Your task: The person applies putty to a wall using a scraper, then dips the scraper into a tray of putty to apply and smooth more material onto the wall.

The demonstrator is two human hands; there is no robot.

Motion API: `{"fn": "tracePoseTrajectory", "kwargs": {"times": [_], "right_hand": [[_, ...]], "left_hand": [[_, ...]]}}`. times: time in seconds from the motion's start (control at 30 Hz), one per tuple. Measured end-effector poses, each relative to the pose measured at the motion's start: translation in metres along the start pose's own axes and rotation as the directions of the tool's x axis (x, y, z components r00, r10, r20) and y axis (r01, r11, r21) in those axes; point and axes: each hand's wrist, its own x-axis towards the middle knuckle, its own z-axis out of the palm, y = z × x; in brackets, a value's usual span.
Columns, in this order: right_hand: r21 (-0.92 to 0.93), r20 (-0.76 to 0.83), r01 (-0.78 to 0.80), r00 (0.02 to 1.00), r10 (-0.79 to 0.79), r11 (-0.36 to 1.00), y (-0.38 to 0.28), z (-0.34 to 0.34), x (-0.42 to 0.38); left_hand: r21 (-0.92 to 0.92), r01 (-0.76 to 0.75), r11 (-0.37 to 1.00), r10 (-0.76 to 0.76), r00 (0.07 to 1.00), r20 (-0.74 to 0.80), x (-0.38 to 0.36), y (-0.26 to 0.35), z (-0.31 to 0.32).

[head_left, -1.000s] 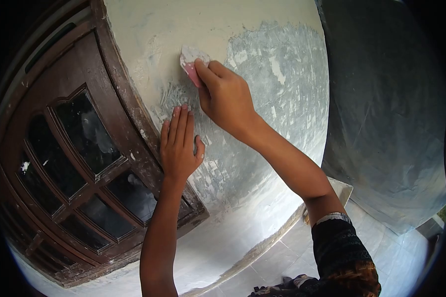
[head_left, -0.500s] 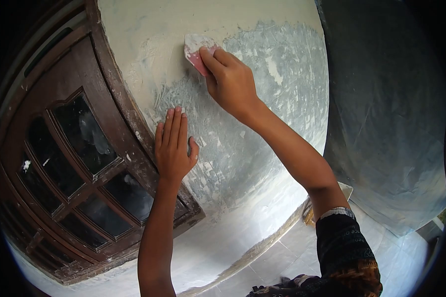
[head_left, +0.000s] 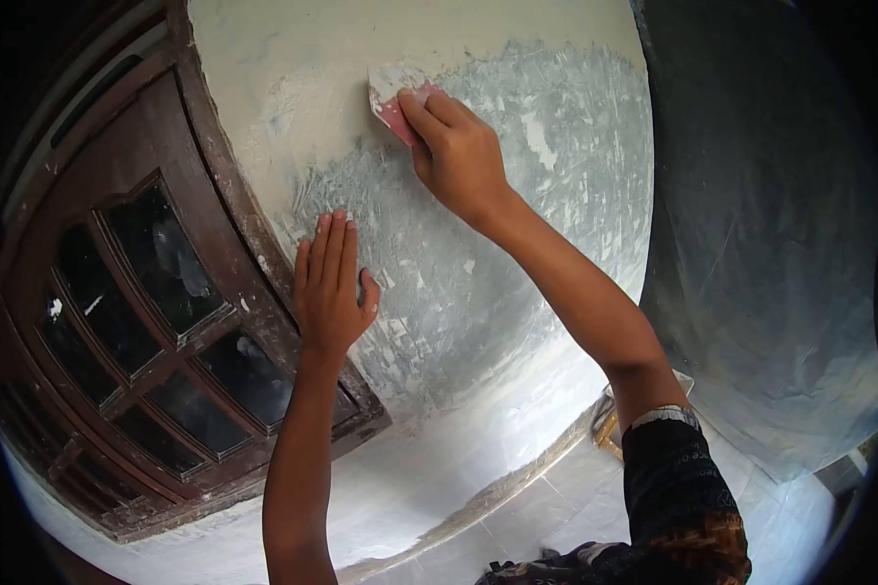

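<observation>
My right hand [head_left: 458, 156] grips a pink scraper [head_left: 392, 109] smeared with pale paste, its flat blade against the upper part of the wall [head_left: 517, 244]. The wall around it is patchy grey, with cream coating above and to the left. Lower left, my left hand [head_left: 330, 288] lies flat on the grey patch near the window frame, fingers stretched upward and thumb apart, holding nothing.
A brown wooden frame with glass panes [head_left: 166, 253] stands at the left. Dark sheeting [head_left: 761, 244] hangs at the right. Below are pale floor tiles [head_left: 517, 507] and a small wooden object [head_left: 608, 436] by the wall's foot.
The view has shifted slightly. My left hand appears a little farther left in the picture, still flat on the wall. The scraper and my right hand have barely moved.
</observation>
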Motion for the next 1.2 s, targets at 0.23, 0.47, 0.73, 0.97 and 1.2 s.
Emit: {"fn": "tracePoseTrajectory", "kwargs": {"times": [0.23, 0.47, 0.73, 0.97, 1.2], "right_hand": [[-0.110, 0.246, -0.012, 0.968, 0.039, 0.994, -0.002, 0.000, -0.074], [0.047, 0.078, -0.031, 0.997, 0.028, 0.998, 0.008, -0.019, -0.023], [-0.110, 0.291, 0.038, 0.957, -0.004, 0.993, 0.016, -0.005, -0.077], [0.048, 0.086, 0.089, 0.992, -0.093, 0.995, 0.033, -0.014, -0.025], [-0.084, 0.251, 0.136, 0.962, -0.111, 0.987, 0.035, -0.002, -0.063]], "left_hand": [[-0.010, 0.105, 0.994, -0.105, 0.994, 0.012, 0.007, 0.022, 0.008], [0.034, 0.139, 0.990, -0.141, 0.988, 0.068, 0.019, 0.030, 0.013], [0.041, 0.162, 0.986, -0.163, 0.987, 0.013, 0.031, 0.031, 0.020], [0.078, 0.182, 0.980, -0.183, 0.983, 0.002, 0.031, 0.035, 0.022], [0.062, 0.173, 0.983, -0.171, 0.985, -0.031, 0.028, 0.034, 0.023]]}}
